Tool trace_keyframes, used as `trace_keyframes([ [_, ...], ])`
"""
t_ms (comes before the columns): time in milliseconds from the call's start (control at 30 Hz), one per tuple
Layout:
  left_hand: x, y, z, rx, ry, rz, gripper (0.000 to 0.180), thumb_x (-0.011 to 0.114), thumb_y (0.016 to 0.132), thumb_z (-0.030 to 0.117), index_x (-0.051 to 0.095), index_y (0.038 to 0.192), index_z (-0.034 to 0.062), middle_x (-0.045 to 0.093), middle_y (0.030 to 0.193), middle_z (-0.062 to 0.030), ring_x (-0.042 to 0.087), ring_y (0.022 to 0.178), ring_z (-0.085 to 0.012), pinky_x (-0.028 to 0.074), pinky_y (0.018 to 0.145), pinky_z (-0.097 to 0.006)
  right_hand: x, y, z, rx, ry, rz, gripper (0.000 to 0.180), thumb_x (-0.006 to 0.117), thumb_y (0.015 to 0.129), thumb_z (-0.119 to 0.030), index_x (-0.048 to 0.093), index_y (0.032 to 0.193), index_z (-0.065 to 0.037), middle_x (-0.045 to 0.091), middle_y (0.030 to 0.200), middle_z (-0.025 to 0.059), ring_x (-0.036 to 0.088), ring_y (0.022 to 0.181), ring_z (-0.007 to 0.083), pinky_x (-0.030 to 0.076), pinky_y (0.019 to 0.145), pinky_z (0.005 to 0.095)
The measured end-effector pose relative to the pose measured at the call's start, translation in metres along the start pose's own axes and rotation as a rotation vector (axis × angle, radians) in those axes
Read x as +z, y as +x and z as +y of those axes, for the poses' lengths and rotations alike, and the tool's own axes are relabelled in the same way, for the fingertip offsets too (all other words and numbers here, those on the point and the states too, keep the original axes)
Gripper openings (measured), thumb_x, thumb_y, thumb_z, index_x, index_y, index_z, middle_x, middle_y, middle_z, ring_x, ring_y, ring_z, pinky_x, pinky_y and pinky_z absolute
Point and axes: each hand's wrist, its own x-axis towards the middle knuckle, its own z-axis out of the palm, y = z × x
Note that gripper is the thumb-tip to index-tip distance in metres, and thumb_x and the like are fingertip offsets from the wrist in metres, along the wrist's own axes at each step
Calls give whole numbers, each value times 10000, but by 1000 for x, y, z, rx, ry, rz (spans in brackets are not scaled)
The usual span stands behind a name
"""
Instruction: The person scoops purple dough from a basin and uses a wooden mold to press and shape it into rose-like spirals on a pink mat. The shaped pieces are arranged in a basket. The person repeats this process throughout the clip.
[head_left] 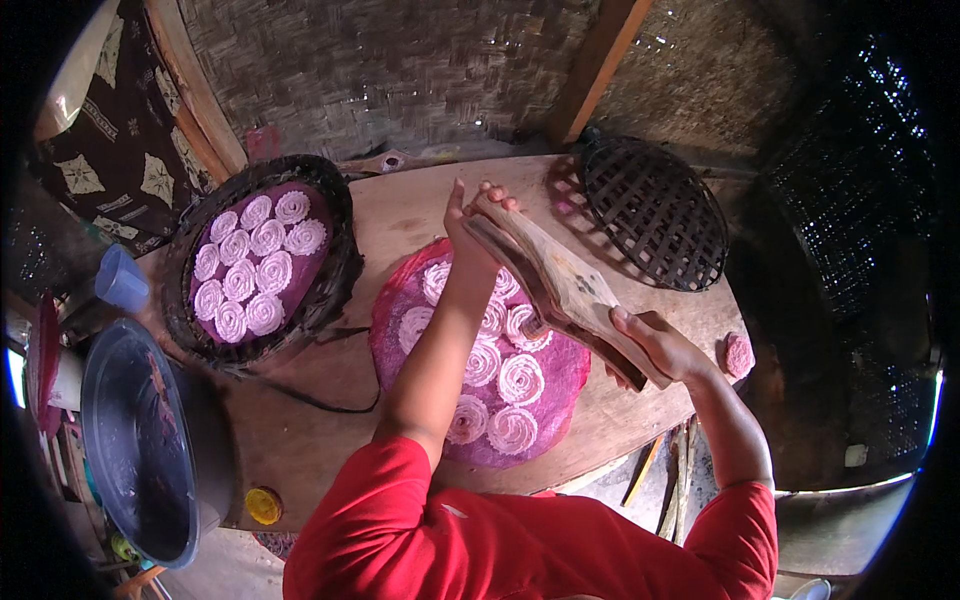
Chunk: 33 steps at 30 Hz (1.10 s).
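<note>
Both my hands grip a long two-part wooden press [570, 275], a pale upper piece over a darker lower one, held slanting above the table. My left hand [472, 215] is wrapped round its far end. At the near right end my right hand [660, 345] is closed, thumb on top and fingers underneath. A short round part [535, 328] sticks out under the press. Below lies a round magenta mesh mat [555, 400] bearing several pink coiled dough swirls [521, 380]. The press and my left forearm hide part of them.
At left a dark-rimmed basket [345, 225] holds more pink swirls on magenta cloth. An upturned black woven basket [655, 210] sits at back right, and a pink lump [738, 355] at the right edge. A grey basin [140, 440], blue cup [122, 278] and yellow lid [264, 505] are at left.
</note>
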Motion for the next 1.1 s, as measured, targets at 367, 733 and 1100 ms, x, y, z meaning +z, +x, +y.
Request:
trace_keyframes([
  [367,-31,2,-11,147,-211,-117,324,500,986,412,592,900,114,597,844,-15,567,846,-205,419,472,-229,30,75,90,-200,883,-281,680,453,950,-592,488,1329,-29,643,1043,199,679,717,274,589,583,359],
  [733,6,9,-7,173,-201,-61,326,503,984,409,579,870,114,583,800,-18,564,777,-201,476,628,-309,28,97,101,-422,-333,239,496,407,998,-466,551,1237,-57,646,1071,190,652,895,251,560,664,329],
  [1100,12,-10,-60,-36,-15,231,448,455,961,526,593,880,107,577,783,-42,573,771,-220,446,837,-412,-21,-31,32,142,112,-103,772,241,970,-673,594,1099,1,654,781,118,644,635,182,513,526,291],
])
